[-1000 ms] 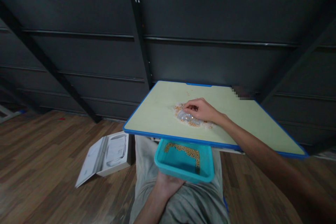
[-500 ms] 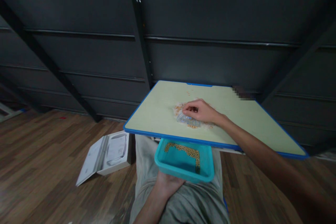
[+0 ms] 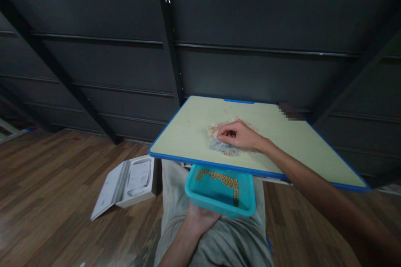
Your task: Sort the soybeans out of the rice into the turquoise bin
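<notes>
Forearm, right side: the right forearm [image 3: 308,175] comes in low from the bottom right corner and slants up and left across the table [image 3: 181,133], elbow end out of frame.
Right hand: the right hand [image 3: 237,134] is over the mid-left of the tabletop, back of the hand up, knuckles pointing left, fingers curled under.
Right grip: thumb and index tips look together or nearly so, but honestly can't tell if a bead or a bit of plastic is pinched there, too small.
Clear plastic: a crinkly clear plastic piece [image 3: 223,147] sits flat just below those fingertips, long axis roughly left to right, right end slightly nearer the person. Can't say if it's being touched.
Loose beads: small golden beads [image 3: 214,129] lie scattered around the plastic, plus a few farther off toward the back edge.
Left hand: the left hand [image 3: 202,216] reaches up from below, under the near side of the teal tray [image 3: 216,205], propping it. Fingers are hidden, so no idea how far they close.
Tray: over the lap, against or just under the table's near edge; long axis left to right, right end a touch nearer the person.
Tray beads: golden ones [image 3: 231,182] form a bent band along the far and right sides.
</notes>
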{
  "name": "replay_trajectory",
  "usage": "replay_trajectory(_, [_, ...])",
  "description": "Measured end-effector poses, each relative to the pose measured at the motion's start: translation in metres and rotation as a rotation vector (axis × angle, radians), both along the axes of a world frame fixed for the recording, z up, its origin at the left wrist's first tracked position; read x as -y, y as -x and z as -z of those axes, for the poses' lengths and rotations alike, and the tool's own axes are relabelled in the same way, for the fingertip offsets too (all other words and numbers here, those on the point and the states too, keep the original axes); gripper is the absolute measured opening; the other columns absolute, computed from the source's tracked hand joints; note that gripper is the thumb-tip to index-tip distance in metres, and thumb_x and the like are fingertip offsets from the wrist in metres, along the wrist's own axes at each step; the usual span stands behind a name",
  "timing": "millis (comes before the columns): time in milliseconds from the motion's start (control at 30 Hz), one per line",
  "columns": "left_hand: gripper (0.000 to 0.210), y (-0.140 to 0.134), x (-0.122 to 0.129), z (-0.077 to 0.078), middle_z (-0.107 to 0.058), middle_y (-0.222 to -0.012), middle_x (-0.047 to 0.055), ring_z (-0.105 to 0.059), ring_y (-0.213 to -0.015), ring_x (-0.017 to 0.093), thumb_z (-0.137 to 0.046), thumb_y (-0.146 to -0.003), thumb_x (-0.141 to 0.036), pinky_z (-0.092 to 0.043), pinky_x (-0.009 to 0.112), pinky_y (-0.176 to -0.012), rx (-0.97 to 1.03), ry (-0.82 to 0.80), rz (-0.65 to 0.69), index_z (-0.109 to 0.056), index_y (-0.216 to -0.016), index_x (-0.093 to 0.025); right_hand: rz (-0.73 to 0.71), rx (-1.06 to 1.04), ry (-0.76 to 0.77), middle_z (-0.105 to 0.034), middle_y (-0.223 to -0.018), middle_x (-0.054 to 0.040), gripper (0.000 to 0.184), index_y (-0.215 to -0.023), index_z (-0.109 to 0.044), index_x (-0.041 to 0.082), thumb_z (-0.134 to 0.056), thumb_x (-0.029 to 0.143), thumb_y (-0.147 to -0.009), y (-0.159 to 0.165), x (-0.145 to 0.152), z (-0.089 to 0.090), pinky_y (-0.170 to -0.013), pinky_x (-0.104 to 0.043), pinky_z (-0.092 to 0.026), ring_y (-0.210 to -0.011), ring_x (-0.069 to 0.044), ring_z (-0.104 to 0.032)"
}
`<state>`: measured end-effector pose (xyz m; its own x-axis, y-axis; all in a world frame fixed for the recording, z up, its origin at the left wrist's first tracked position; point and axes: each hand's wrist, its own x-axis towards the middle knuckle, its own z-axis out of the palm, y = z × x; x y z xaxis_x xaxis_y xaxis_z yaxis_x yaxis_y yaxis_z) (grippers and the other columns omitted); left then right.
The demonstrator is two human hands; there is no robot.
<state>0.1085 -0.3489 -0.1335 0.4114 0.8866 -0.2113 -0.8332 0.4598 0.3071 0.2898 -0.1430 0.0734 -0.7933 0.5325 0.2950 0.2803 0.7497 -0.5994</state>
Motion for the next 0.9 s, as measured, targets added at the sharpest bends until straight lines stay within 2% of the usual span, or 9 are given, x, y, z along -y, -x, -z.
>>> replay_trajectory(100, [0.034,0.0,-0.001,0.004,-0.093,-0.147,0.013,-0.061,-0.174,0.043,-0.085,-0.108,-0.048,-0.045,0.065,-0.147,-0.007,-0.016,-0.01,-0.094,-0.132,-0.026,-0.004,-0.003,0.002,-0.09,-0.093,-0.0067,0.023,-0.102,-0.093,0.02,-0.076,0.033,-0.109,0.0,0.001,0.0,-0.077,-0.035,-0.051,-0.076,-0.018,-0.069])
replay_trajectory(200, [0.035,-0.001,-0.001,0.004,-0.094,-0.145,0.012,-0.063,-0.172,0.042,-0.082,-0.109,-0.049,-0.045,0.066,-0.146,-0.007,-0.001,-0.007,-0.093,-0.134,-0.026,0.001,-0.008,0.018,-0.091,-0.097,-0.0075,0.023,-0.103,-0.094,0.021,-0.077,0.036,-0.109,0.0,0.002,0.0,-0.079,-0.036,-0.053,-0.08,-0.02,-0.071])
replay_trajectory(333, [0.036,-0.003,-0.002,-0.002,-0.095,-0.143,0.012,-0.064,-0.171,0.043,-0.084,-0.107,-0.052,-0.047,0.07,-0.145,-0.007,0.01,-0.003,-0.094,-0.13,-0.027,-0.005,0.001,0.044,-0.09,-0.097,-0.0072,0.024,-0.104,-0.094,0.022,-0.077,0.037,-0.11,0.001,0.003,0.0,-0.081,-0.037,-0.054,-0.082,-0.02,-0.072])
replay_trajectory(533, [0.027,-0.004,0.0,-0.012,-0.096,-0.139,0.011,-0.064,-0.171,0.044,-0.088,-0.103,-0.044,-0.047,0.069,-0.145,-0.059,-0.01,-0.011,-0.095,-0.124,-0.028,-0.021,0.003,0.068,-0.088,-0.091,-0.0054,0.024,-0.103,-0.094,0.022,-0.077,0.038,-0.11,0.003,0.004,0.002,-0.076,-0.035,-0.052,-0.077,-0.019,-0.068])
replay_trajectory(733, [0.028,-0.002,0.0,-0.005,-0.096,-0.138,0.011,-0.065,-0.17,0.044,-0.086,-0.106,-0.045,-0.045,0.068,-0.147,-0.041,-0.026,0.002,-0.095,-0.126,-0.027,0.014,-0.068,0.025,-0.089,-0.094,-0.0075,0.023,-0.101,-0.093,0.021,-0.077,0.037,-0.109,0.002,0.001,0.004,-0.078,-0.036,-0.054,-0.08,-0.02,-0.073])
replay_trajectory(900, [0.031,-0.002,-0.001,0.0,-0.095,-0.14,0.013,-0.061,-0.174,0.044,-0.089,-0.105,-0.047,-0.044,0.066,-0.148,-0.03,-0.022,-0.002,-0.095,-0.126,-0.025,0.022,-0.042,0.014,-0.09,-0.094,-0.0074,0.023,-0.102,-0.093,0.021,-0.076,0.035,-0.109,0.002,0.001,0.004,-0.079,-0.036,-0.054,-0.079,-0.02,-0.073])
